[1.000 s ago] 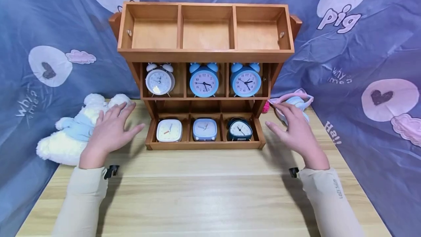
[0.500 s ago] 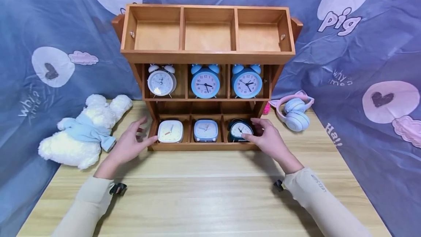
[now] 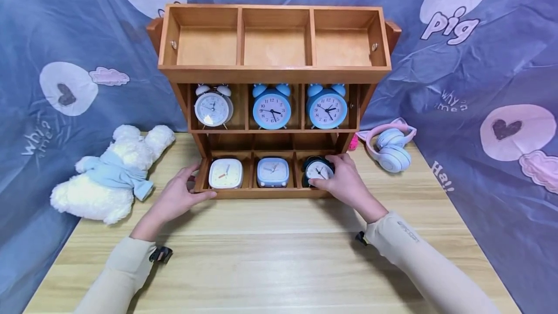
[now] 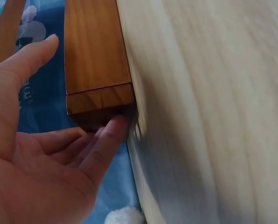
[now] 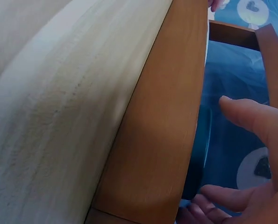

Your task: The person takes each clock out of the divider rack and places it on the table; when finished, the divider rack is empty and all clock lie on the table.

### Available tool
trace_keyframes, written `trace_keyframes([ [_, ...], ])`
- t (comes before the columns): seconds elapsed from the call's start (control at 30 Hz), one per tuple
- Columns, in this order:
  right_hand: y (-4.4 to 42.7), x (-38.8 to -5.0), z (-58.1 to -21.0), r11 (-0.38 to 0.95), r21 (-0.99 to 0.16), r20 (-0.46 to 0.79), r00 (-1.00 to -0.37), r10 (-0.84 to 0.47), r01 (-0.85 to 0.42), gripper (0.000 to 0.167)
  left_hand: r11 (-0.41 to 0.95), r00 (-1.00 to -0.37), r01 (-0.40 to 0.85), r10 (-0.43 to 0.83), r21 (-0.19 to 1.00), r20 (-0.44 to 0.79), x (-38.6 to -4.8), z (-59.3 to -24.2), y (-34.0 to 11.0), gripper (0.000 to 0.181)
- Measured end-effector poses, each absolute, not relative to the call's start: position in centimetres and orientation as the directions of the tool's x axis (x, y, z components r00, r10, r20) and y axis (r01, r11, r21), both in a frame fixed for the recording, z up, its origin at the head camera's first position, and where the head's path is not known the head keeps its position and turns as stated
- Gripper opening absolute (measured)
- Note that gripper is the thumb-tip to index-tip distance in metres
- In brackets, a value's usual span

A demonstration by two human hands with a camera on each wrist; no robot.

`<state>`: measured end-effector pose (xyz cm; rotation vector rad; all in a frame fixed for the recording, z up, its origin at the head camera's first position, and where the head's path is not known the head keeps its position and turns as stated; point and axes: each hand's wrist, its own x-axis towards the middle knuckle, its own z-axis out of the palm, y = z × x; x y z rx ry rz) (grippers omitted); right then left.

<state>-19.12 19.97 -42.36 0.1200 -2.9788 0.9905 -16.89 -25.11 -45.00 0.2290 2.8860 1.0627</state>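
Observation:
In the head view my left hand (image 3: 174, 200) is at the lower left corner of the wooden shelf (image 3: 270, 75). The left wrist view shows this hand (image 4: 50, 154) with its fingertips against the end of the bottom tier (image 4: 94, 46) and the thumb raised apart. Around the dark green clock (image 3: 317, 169), in the bottom right compartment, is my right hand (image 3: 348, 183), thumb across its front. From the right wrist, the thumb of this hand (image 5: 255, 186) stands off the clock (image 5: 199, 154); the fingers are at its edge. A white clock (image 3: 225, 173) and a blue one (image 3: 272, 172) share that tier.
Three twin-bell clocks stand in the middle tier: white (image 3: 213, 108), blue (image 3: 271, 109) and another blue (image 3: 327, 108). A white plush toy (image 3: 100, 193) lies left of the shelf, headphones (image 3: 392, 151) to its right. Patterned blue cloth (image 3: 436, 76) hangs behind the table (image 3: 279, 256).
Both hands have come inward from beside the shelf. The left now touches its lower corner, and the right has moved left around the dark green clock. The clocks look unmoved.

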Motion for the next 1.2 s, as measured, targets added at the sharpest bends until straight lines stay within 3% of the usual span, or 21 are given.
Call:
trace_keyframes([
  [1.2, 18.1, -20.4, -43.4, 0.835, -0.551, -0.022, -0.999, -0.036, -0.018, 0.097, 0.723, -0.990, 0.073, 0.136, 0.687, -0.039, -17.3, -45.2, -24.9, 0.108],
])
